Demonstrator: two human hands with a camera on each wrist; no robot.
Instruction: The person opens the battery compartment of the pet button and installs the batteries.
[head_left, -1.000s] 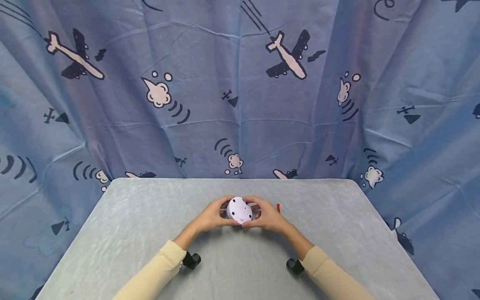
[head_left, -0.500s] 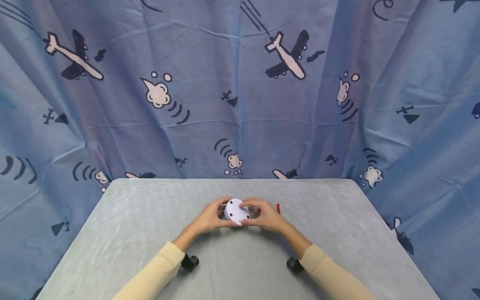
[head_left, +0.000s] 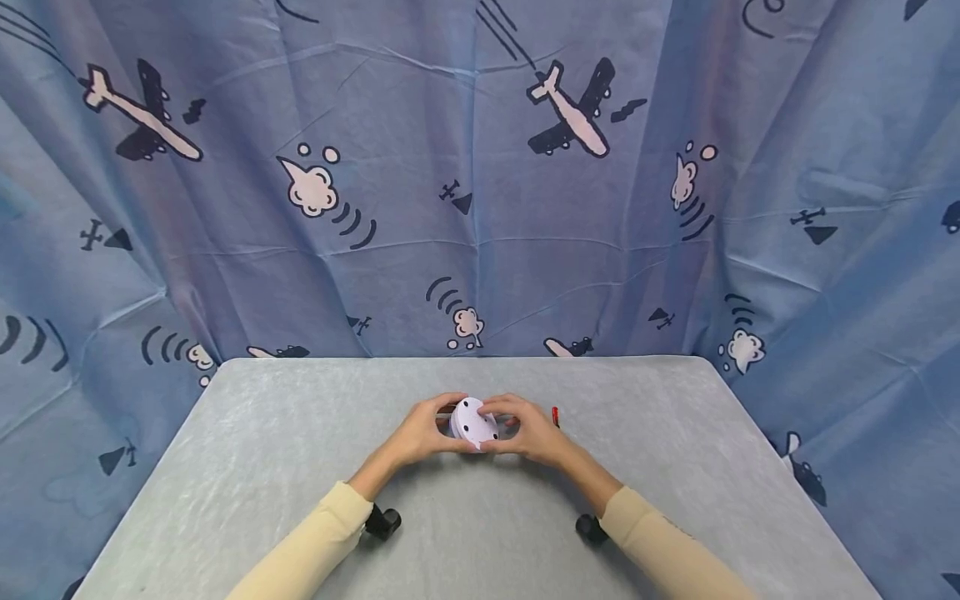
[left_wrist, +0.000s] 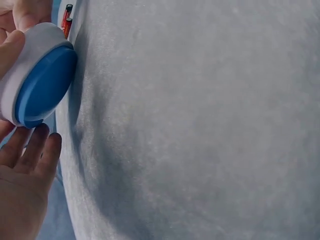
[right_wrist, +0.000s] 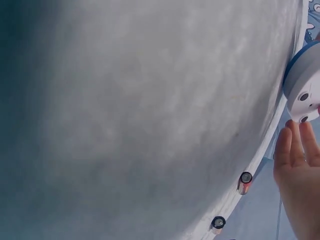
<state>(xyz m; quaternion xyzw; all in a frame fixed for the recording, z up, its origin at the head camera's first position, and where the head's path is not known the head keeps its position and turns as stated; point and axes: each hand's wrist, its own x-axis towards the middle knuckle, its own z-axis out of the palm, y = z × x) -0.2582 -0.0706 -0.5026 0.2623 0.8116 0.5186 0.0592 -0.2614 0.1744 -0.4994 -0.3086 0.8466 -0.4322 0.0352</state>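
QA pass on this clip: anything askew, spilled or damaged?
Nothing spilled or visibly damaged. The round white device with the blue face is tilted on edge, held off the table between the left hand and right hand. Two red batteries lie loose beside the right hand.

White/blue puck (head_left: 474, 422), grey table (head_left: 262, 433), blue plane-print cloth (head_left: 420, 192).

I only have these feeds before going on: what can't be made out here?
- Round device: head view too small to read its white face; left hand and right hand cover its sides.
- Batteries: right hand mostly hides them in head view; labels unreadable.
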